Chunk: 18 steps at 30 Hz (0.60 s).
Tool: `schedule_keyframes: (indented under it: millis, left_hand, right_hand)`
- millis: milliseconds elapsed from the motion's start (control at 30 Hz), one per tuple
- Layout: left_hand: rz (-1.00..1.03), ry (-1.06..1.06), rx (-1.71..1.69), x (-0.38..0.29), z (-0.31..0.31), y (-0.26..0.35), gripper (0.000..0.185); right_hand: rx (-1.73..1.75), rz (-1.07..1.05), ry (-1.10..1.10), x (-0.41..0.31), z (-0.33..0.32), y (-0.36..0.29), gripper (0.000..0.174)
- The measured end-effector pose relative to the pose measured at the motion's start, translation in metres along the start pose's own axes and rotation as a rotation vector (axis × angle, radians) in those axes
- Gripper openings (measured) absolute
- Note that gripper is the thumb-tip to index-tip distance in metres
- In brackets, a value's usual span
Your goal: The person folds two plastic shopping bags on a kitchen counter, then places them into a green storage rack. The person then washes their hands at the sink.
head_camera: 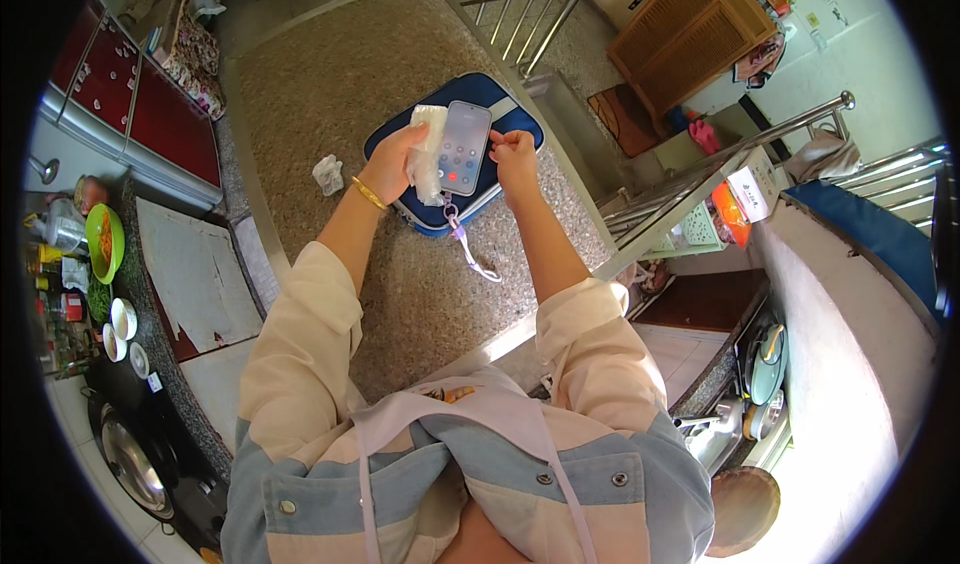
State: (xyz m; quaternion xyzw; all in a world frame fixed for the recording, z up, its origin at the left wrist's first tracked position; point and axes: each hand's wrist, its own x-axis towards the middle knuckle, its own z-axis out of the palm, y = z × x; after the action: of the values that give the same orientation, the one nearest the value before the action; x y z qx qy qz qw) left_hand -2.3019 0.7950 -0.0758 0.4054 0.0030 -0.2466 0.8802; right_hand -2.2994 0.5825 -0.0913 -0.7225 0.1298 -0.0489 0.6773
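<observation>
My left hand (391, 165) is closed around a pale plastic-wrapped bundle (430, 151), which lies against the left edge of a smartphone (465, 151). The phone's screen is lit with rows of round buttons, one of them red. A lilac wrist strap (469, 253) trails from its lower end onto the stone tabletop. Under both is a blue zippered case (480, 91) with pale trim. At the phone's right edge is my right hand (516, 160), fingers curled; whether they touch the phone or hold anything is unclear.
A crumpled white plastic wad (328, 175) sits on the speckled stone tabletop (315, 91) to the left. Metal railings (517, 20) border the far right. Left, a counter holds a green bowl (103, 244), small white bowls and a lidded wok (135, 459). A red refrigerator (169, 114) stands beyond.
</observation>
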Motion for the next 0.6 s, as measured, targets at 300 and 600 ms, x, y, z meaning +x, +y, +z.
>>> schedule_keyframes:
  millis: [300,600]
  left_hand:
    - [0.013,-0.002,0.015,0.006,0.003,0.004,0.048]
    - [0.003,-0.022,0.022,0.003,0.005,0.005,0.044]
  right_hand:
    - [-0.348,-0.367,-0.025,0.006,-0.005,0.009,0.021]
    - [-0.292,-0.249,-0.131,0.008,-0.01,0.007,0.023]
